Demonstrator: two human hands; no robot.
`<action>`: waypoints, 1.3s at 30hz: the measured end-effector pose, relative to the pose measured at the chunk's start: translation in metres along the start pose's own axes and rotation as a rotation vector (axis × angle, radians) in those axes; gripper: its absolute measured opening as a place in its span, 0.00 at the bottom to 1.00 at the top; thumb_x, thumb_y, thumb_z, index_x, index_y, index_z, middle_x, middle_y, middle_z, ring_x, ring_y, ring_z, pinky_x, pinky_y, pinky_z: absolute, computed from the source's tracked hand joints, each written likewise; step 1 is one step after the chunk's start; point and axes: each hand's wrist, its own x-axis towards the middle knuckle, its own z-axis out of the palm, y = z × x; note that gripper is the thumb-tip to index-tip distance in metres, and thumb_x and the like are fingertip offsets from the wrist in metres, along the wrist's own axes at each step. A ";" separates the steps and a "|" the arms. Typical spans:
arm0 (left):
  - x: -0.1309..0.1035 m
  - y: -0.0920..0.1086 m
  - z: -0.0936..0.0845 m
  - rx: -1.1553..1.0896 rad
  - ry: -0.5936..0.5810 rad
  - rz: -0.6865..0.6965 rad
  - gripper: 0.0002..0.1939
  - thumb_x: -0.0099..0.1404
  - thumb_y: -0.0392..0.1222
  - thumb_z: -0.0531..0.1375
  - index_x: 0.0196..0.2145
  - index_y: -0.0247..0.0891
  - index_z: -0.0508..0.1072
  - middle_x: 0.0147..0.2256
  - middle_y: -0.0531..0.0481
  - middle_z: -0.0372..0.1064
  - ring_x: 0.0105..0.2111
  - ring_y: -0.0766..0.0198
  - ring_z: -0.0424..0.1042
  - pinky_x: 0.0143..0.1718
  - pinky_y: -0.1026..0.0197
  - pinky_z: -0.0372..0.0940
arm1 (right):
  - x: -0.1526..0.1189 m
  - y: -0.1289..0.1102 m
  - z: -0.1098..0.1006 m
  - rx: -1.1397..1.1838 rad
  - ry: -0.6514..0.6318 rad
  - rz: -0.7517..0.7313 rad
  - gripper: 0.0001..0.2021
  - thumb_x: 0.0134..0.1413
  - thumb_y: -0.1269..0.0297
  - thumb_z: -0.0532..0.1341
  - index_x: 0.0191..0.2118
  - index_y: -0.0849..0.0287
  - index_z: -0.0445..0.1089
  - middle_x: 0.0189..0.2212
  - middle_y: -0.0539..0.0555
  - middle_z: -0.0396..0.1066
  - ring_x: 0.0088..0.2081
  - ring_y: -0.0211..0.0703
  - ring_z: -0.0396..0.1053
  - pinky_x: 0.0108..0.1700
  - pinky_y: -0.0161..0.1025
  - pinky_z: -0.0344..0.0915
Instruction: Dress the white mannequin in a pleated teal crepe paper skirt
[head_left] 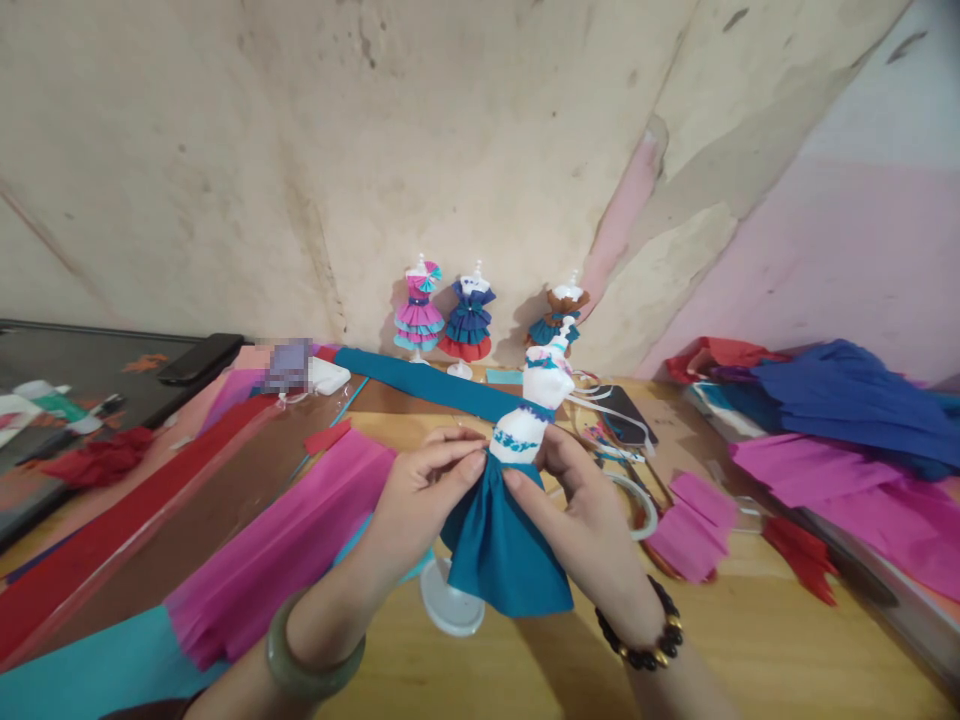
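A small white dress-form mannequin (550, 385) leans to the right between my hands, with bits of teal and purple stuck around its chest and waist. A gathered teal skirt (510, 555), apparently crepe paper, fans out below its waist. My left hand (424, 500) pinches the skirt's top edge between thumb and fingers on the left side. On the other side my right hand (592, 510) presses its thumb on the gathers, its fingers curled behind the form and partly hidden. The white round stand base (451, 602) shows under the skirt.
Three dressed mannequins, in pink (418, 315), blue (470, 318) and brown (568, 305), stand by the wall. A long teal strip (427, 385) runs behind my hands. Magenta paper (277, 540) lies left, a tape roll (641, 508) right, and a blue paper pile (862, 405) far right.
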 end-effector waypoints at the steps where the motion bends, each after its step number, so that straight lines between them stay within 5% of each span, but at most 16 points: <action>1: 0.000 -0.001 -0.001 -0.013 0.009 -0.015 0.10 0.60 0.45 0.64 0.34 0.37 0.81 0.42 0.44 0.77 0.46 0.55 0.73 0.49 0.57 0.66 | 0.000 -0.001 0.000 -0.001 -0.010 -0.008 0.23 0.53 0.55 0.63 0.53 0.58 0.64 0.41 0.58 0.73 0.44 0.52 0.70 0.50 0.52 0.66; 5: 0.001 -0.007 -0.002 -0.170 0.030 -0.135 0.14 0.57 0.44 0.67 0.42 0.39 0.78 0.38 0.46 0.79 0.40 0.58 0.75 0.43 0.58 0.69 | -0.002 -0.002 -0.001 -0.003 -0.029 -0.024 0.23 0.53 0.54 0.62 0.52 0.59 0.64 0.42 0.59 0.73 0.44 0.53 0.71 0.50 0.53 0.66; 14: -0.006 0.005 0.002 -0.055 0.020 -0.007 0.09 0.55 0.39 0.68 0.36 0.39 0.77 0.35 0.49 0.78 0.36 0.63 0.75 0.40 0.62 0.69 | -0.001 -0.004 -0.001 -0.036 -0.029 -0.065 0.22 0.54 0.56 0.61 0.53 0.59 0.63 0.42 0.58 0.73 0.44 0.52 0.71 0.49 0.50 0.65; 24: -0.001 0.003 -0.001 -0.152 -0.027 -0.105 0.09 0.54 0.39 0.69 0.31 0.38 0.72 0.28 0.56 0.72 0.28 0.69 0.70 0.31 0.67 0.64 | -0.003 -0.003 0.000 -0.097 -0.027 -0.095 0.24 0.54 0.55 0.61 0.53 0.62 0.62 0.40 0.59 0.72 0.43 0.52 0.71 0.49 0.51 0.65; 33: 0.001 0.000 -0.011 -0.197 -0.149 -0.092 0.12 0.56 0.40 0.69 0.36 0.39 0.70 0.36 0.51 0.77 0.36 0.65 0.74 0.38 0.65 0.65 | -0.002 -0.008 -0.008 -0.091 -0.118 -0.204 0.16 0.58 0.57 0.60 0.49 0.59 0.65 0.35 0.53 0.69 0.38 0.46 0.69 0.44 0.42 0.66; 39: 0.005 -0.013 -0.015 -0.218 -0.190 -0.057 0.14 0.58 0.39 0.68 0.41 0.41 0.71 0.40 0.50 0.78 0.41 0.64 0.75 0.41 0.64 0.66 | 0.002 -0.008 -0.014 -0.057 -0.178 -0.169 0.08 0.61 0.57 0.59 0.37 0.57 0.65 0.30 0.49 0.64 0.34 0.41 0.65 0.38 0.37 0.63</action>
